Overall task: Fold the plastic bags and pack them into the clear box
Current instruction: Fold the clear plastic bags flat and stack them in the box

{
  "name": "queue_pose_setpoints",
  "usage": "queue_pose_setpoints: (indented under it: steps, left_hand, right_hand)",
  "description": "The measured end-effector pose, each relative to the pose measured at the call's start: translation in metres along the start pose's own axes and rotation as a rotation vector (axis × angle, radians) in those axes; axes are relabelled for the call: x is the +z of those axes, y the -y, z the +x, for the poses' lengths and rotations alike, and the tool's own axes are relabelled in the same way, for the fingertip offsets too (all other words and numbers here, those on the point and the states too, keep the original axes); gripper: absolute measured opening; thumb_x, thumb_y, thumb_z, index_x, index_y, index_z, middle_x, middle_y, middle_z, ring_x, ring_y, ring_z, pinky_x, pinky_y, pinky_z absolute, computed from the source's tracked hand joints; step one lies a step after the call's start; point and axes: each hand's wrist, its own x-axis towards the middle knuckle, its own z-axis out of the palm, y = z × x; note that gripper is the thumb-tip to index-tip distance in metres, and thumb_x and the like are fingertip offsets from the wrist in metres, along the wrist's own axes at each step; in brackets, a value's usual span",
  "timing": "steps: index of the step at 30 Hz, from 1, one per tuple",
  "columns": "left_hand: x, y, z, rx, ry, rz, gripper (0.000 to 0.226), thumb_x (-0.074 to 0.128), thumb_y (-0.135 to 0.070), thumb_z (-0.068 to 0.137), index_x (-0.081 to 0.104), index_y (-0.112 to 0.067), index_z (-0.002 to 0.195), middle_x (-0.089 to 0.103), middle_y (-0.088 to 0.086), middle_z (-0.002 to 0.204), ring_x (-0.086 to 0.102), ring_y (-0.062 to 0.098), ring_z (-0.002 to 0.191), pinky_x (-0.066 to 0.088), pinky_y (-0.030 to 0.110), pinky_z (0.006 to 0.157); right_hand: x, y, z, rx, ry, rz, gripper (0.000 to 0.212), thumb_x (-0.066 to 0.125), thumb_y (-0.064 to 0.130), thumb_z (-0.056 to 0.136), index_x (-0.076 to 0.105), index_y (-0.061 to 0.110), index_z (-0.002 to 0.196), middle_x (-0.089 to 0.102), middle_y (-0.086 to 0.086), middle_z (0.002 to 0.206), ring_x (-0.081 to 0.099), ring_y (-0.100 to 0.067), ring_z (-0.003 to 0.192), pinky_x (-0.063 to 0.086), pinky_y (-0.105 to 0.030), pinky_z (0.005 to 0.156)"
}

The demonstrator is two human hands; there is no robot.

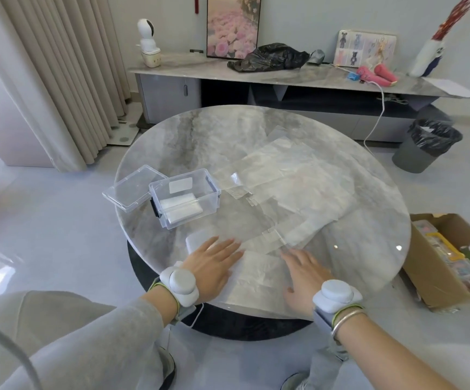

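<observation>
— While both hands lie flat like that, where is the bag being worked?
— At the near edge of the surface (200,130). The left hand (214,266) and right hand (304,274) rest on it palms down, fingers straight and spread, pinching nothing. The bag (259,273) shows as a pale patch between them.
— How will it handle?
— I'd judge it thin, near-weightless film: limp, slippery on polished stone, quick to spring out of a crease. Better smoothed under flat palms than lifted. To turn a fold, pinch a corner or edge and keep the other palm down.
— Which way does it run?
— Hard to trace, since it's clear film on pale stone. The other bags (293,178) farther out are plainer. They lie flat, long axis roughly across the surface, handles toward the box (184,201).
— And the box?
— Left of them, open, its lid (131,188) just beside it, white folded packets (180,206) already inside. Room looks left for more.
</observation>
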Motion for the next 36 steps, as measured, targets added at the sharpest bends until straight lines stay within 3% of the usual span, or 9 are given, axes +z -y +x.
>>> queue_pose_setpoints:
  steps: [3,5,7,12,17,24,28,33,36]
  left_hand:
    - [0.016,-0.004,0.001,0.052,-0.009,0.035,0.058,0.027,-0.037,0.095,0.047,-0.012,0.143,0.046,0.007,0.148,0.044,0.019,0.136,0.025,0.044,0.117]
    - [0.023,-0.004,0.000,0.054,-0.004,0.026,0.059,0.025,-0.038,0.098,0.040,-0.010,0.148,0.040,0.008,0.152,0.037,0.021,0.140,0.019,0.042,0.112]
    - [0.029,-0.001,0.000,0.042,0.016,0.017,0.061,0.023,-0.042,0.100,0.032,-0.009,0.151,0.032,0.008,0.156,0.029,0.021,0.144,0.016,0.042,0.112]
    - [0.037,-0.002,-0.001,0.032,0.011,-0.009,0.063,0.024,-0.046,0.102,0.024,-0.009,0.154,0.021,0.008,0.160,0.020,0.021,0.148,0.012,0.042,0.115]
    - [0.037,-0.004,0.001,0.079,-0.054,-0.014,0.061,0.023,-0.044,0.103,0.021,-0.011,0.155,0.017,0.010,0.161,0.020,0.023,0.148,0.015,0.042,0.117]
    - [0.037,-0.002,0.003,0.112,-0.072,0.013,0.061,0.020,-0.044,0.104,0.017,-0.010,0.155,0.010,0.009,0.163,0.011,0.022,0.150,0.016,0.044,0.116]
    - [0.038,-0.001,0.002,0.108,-0.061,0.014,0.062,0.019,-0.045,0.104,0.014,-0.011,0.156,0.009,0.008,0.163,0.010,0.021,0.150,0.014,0.044,0.117]
    - [0.041,-0.001,0.002,0.072,-0.036,0.015,0.063,0.017,-0.047,0.104,0.016,-0.010,0.155,0.013,0.009,0.162,0.013,0.023,0.150,0.015,0.045,0.117]
    - [0.042,0.000,0.001,0.062,-0.032,0.000,0.063,0.016,-0.048,0.104,0.016,-0.012,0.155,0.013,0.009,0.162,0.011,0.023,0.150,0.014,0.045,0.117]
  right_hand:
    - [0.032,0.016,-0.004,-0.027,-0.133,0.060,0.062,0.023,0.039,0.096,0.030,0.008,0.149,0.017,-0.009,0.158,0.021,-0.026,0.146,0.026,-0.037,0.116]
    - [0.053,0.017,0.001,0.002,-0.106,0.091,0.073,0.005,0.043,0.098,0.057,0.003,0.131,0.044,-0.014,0.144,0.047,-0.029,0.131,0.046,-0.042,0.102]
    - [0.064,0.017,0.001,0.027,-0.115,0.067,0.081,-0.001,0.044,0.099,0.065,0.004,0.121,0.056,-0.014,0.134,0.056,-0.028,0.122,0.047,-0.041,0.099]
    - [0.075,0.012,0.004,0.063,-0.150,0.042,0.084,0.007,0.061,0.096,0.053,0.001,0.134,0.047,-0.013,0.144,0.046,-0.026,0.132,0.025,-0.038,0.103]
    - [0.083,0.006,0.017,-0.031,-0.235,0.073,0.104,-0.013,0.077,0.081,0.012,0.005,0.152,-0.002,-0.005,0.159,-0.005,-0.023,0.147,-0.003,-0.035,0.114]
    - [0.080,-0.001,0.023,-0.043,-0.268,0.091,0.111,-0.023,0.081,0.068,-0.003,0.010,0.152,-0.018,-0.002,0.157,-0.021,-0.017,0.144,-0.012,-0.033,0.116]
    - [0.080,-0.005,0.024,-0.058,-0.267,0.076,0.105,-0.021,0.080,0.071,-0.008,0.013,0.151,-0.021,0.001,0.157,-0.024,-0.014,0.144,-0.010,-0.033,0.117]
    - [0.089,-0.009,0.027,-0.045,-0.295,0.075,0.089,0.010,0.072,0.091,0.016,0.006,0.152,0.008,-0.007,0.160,0.004,-0.020,0.148,0.005,-0.037,0.115]
    - [0.093,-0.010,0.029,-0.032,-0.318,0.043,0.089,0.008,0.072,0.091,0.014,0.007,0.152,0.005,-0.007,0.160,0.003,-0.023,0.148,0.007,-0.040,0.115]
